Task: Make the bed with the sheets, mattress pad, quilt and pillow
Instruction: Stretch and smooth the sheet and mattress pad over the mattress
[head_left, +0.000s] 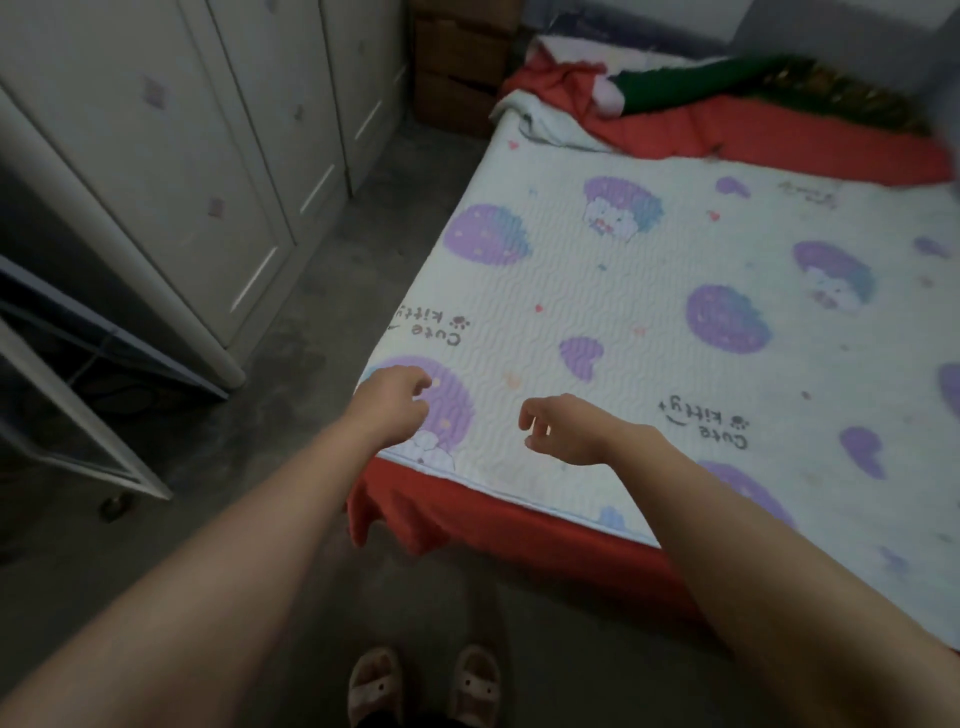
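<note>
Hovering over near corner of mattress pad (649, 291), left hand (393, 402) and right hand (563, 428) both loosely curled, empty. Pad lies flat on bed: white, wavy-quilted, purple strawberry prints. Red sheet (498, 525) drapes below; bunched red-green quilt (727, 98) at far end.

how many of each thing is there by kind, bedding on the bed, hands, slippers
mattress pad: 1
red sheet: 1
green cloth: 1
hands: 2, left hand, right hand
slippers: 2
total: 7
</note>
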